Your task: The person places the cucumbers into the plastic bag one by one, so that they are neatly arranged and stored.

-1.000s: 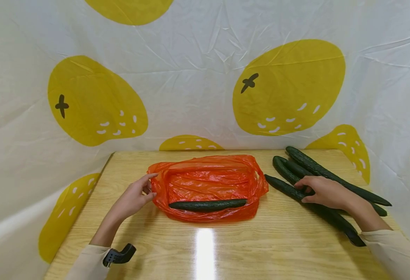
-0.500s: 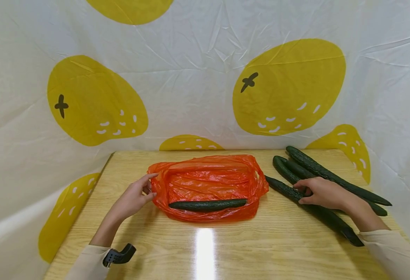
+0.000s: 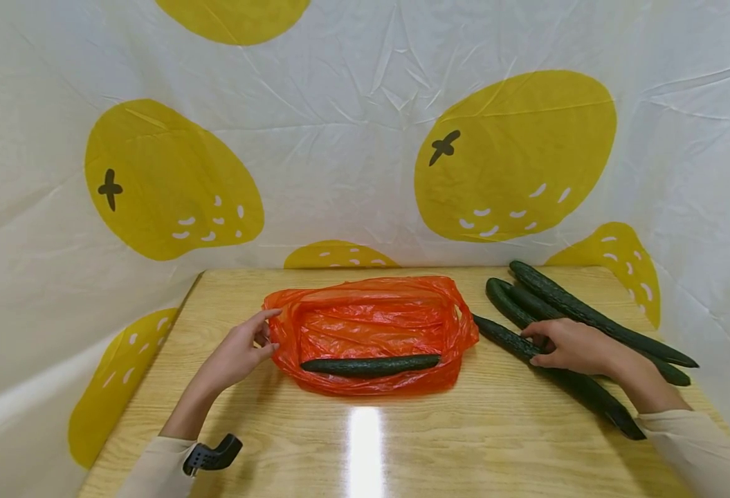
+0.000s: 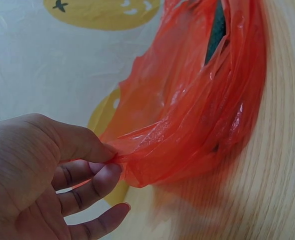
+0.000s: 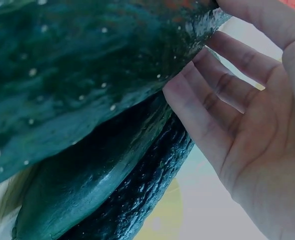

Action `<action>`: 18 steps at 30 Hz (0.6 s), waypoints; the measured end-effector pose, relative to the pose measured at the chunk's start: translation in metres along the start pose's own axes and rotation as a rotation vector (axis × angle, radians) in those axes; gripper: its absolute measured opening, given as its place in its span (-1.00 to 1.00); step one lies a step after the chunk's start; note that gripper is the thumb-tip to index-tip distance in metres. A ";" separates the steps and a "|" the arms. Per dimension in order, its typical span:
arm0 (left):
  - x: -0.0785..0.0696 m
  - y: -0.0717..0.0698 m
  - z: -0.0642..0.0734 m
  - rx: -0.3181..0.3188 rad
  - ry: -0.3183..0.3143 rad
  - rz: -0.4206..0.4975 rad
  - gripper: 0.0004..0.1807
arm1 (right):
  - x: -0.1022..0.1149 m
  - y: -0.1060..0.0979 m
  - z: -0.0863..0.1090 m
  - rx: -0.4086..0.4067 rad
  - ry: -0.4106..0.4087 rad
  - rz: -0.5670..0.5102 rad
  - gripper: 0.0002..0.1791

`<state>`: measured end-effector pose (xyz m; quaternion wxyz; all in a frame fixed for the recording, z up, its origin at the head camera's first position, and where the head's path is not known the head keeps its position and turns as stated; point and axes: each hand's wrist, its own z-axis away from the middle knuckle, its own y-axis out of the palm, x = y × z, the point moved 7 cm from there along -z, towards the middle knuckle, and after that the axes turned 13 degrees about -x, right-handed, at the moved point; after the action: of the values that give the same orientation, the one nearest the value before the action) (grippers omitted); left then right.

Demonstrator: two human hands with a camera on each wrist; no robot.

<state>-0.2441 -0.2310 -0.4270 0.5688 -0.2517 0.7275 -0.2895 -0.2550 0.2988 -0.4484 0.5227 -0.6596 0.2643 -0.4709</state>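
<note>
The person's left hand point(image 3: 243, 353) pinches the left edge of a thin, crinkled, translucent red plastic bag point(image 3: 371, 328) between thumb and fingers, while the right hand point(image 3: 573, 344), well apart from it, grips a long, slender, dark green cucumber point(image 3: 579, 389) around its middle, the thumb on the near side. That cucumber slants with its far tip just beside the bag's right edge; whether it is clear of the table cannot be told. The bag lies spread with its mouth open, and another dark green cucumber point(image 3: 369, 365) lies lengthwise inside along its near side. Beyond the right hand, more long green cucumbers point(image 3: 595, 319) lie close together, partly overlapping. All rest on a pale, wood-grained table point(image 3: 439, 449), backed by a white cloth point(image 3: 340, 173) printed with big yellow fruit shapes.
</note>
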 end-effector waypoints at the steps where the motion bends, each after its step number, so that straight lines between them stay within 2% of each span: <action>1: 0.000 -0.001 0.000 -0.002 0.001 0.000 -0.28 | -0.001 0.000 0.000 0.003 0.005 0.004 -0.41; 9: 0.001 -0.001 0.000 -0.007 -0.002 -0.009 -0.28 | -0.005 0.005 0.001 0.023 0.025 0.000 -0.37; 18: 0.001 -0.001 -0.001 -0.008 -0.004 -0.005 -0.28 | -0.003 0.005 0.004 0.000 0.019 0.018 -0.40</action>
<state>-0.2452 -0.2320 -0.4267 0.5687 -0.2565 0.7267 -0.2877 -0.2520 0.3013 -0.4545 0.5246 -0.6527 0.2751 -0.4724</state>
